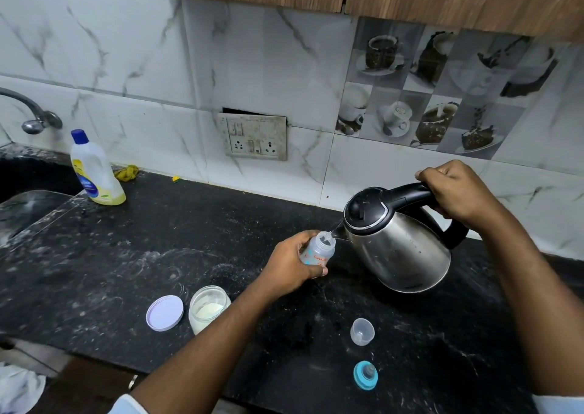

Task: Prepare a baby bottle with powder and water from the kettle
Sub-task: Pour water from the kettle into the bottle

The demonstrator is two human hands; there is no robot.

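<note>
My left hand (289,266) grips a small clear baby bottle (319,249) with no top, held above the black counter (126,255). My right hand (458,192) holds the black handle of a steel kettle (401,243), tilted left so its spout meets the bottle's mouth; a thin stream of water runs in. An open glass jar of white powder (208,309) stands near the front, its lilac lid (165,312) lying beside it. The bottle's clear cap (362,331) and blue teat ring (365,375) lie at the front right.
A sink (22,205) with a tap (34,120) is at the left. A yellow cleaner bottle (94,170) and a yellow rag (127,172) stand by the wall. A socket plate (252,137) is on the tiled wall, under wooden cabinets (442,0).
</note>
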